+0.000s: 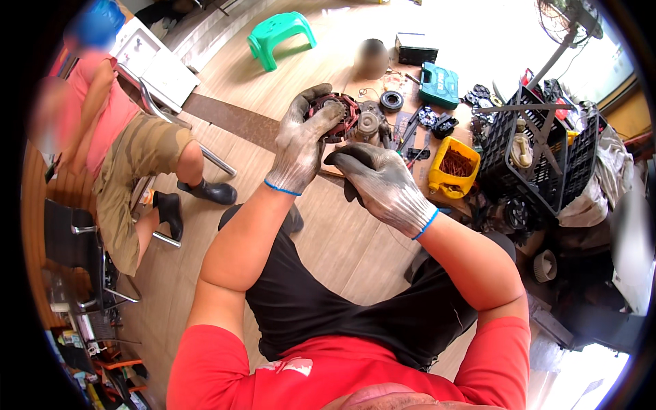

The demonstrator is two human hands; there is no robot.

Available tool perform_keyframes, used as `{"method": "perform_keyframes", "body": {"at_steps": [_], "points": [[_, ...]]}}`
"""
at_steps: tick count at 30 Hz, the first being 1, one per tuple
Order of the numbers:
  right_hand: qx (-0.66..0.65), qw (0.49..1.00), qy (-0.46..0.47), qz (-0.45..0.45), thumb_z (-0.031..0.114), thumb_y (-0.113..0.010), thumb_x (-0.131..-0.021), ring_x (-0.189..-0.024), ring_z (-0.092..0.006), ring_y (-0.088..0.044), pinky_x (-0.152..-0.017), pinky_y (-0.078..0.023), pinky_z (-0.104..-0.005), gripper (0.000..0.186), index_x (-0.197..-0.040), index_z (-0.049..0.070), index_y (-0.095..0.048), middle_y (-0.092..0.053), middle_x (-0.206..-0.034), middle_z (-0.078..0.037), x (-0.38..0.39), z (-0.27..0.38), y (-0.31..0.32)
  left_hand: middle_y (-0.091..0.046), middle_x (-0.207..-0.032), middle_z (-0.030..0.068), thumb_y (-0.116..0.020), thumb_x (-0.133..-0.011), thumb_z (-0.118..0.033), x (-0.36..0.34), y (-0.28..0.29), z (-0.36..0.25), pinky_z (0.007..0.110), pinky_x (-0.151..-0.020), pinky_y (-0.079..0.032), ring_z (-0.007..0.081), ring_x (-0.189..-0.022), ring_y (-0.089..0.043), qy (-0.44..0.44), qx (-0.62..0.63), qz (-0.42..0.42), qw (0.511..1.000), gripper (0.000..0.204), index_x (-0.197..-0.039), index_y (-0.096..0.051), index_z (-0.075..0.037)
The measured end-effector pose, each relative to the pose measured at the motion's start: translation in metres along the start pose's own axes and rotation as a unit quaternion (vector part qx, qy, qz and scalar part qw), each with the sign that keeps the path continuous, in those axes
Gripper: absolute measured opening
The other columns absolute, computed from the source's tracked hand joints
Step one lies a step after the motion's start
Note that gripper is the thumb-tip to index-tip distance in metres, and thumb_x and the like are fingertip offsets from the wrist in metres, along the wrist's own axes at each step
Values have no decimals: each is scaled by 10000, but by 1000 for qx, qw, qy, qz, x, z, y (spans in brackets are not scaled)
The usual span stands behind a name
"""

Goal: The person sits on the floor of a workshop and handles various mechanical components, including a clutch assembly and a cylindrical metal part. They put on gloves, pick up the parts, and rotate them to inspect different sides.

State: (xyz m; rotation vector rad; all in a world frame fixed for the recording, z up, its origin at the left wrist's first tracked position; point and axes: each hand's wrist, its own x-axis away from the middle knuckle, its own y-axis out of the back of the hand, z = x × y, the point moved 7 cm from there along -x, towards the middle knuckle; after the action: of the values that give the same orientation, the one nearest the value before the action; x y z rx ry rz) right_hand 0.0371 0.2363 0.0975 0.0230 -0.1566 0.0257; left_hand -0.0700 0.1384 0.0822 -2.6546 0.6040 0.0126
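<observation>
My left hand [298,140], in a grey-coated work glove, is closed round a round, ring-shaped machine part [348,115] with dark red and black segments, perhaps from a motor. My right hand [386,179], gloved alike, sits just below and to the right of it with its fingers curled together. Whatever those fingers pinch, if anything, is hidden. Just beyond the hands lies a grey metal housing [370,124] with a round boss. I cannot tell whether it touches the ring-shaped part.
Tools and a black ring [391,101] lie beyond my hands. To the right are a yellow container [452,166] of reddish-brown pieces, a teal tool case [439,86] and a black crate [502,154]. A green stool [281,33] stands ahead; a person [116,130] sits left.
</observation>
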Motion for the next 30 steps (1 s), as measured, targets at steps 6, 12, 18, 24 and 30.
{"method": "perform_keyframes", "body": {"at_steps": [6,12,18,24,30], "points": [[-91,994,-21,-51,215,-591,-985,-617,-80,-567,-516,-425,-249,258,-1065,-9,-688,-634,-753,-19,4,0,28,-589,-1108,104,-702,-863,-93,2,-1,-10,336,-862,-579,175,-977,-633,-8,-50,33,998,541,-1333,-466,35],[71,988,116,-78,115,-559,-987,-630,-93,-563,-554,-457,-262,164,-1034,-2,-664,-657,-834,-70,-3,-1,63,-621,-1111,147,-751,-864,-195,0,5,-10,398,-887,-573,244,-979,-657,31,32,86,995,542,-1293,-500,22],[-44,997,5,-55,168,-593,-998,-571,-43,-514,-490,-387,-236,187,-962,-1,-665,-560,-700,16,7,-19,56,-639,-1086,164,-700,-912,-276,-6,12,-12,466,-904,-570,273,-959,-663,33,106,90,990,475,-1252,-533,11],[0,997,-82,-12,192,-604,-989,-553,-48,-466,-490,-374,-254,247,-1025,-35,-695,-546,-653,25,10,-42,30,-650,-1014,160,-625,-956,-399,-18,25,-11,515,-867,-576,281,-861,-681,38,219,26,975,467,-1167,-597,16],[75,989,-44,119,274,-573,-996,-665,-109,-557,-608,-459,-280,356,-1147,-40,-652,-606,-769,-61,15,-64,3,-682,-935,191,-598,-979,-349,-25,44,-16,534,-821,-587,350,-818,-688,39,210,-36,976,405,-1136,-609,25]]}}
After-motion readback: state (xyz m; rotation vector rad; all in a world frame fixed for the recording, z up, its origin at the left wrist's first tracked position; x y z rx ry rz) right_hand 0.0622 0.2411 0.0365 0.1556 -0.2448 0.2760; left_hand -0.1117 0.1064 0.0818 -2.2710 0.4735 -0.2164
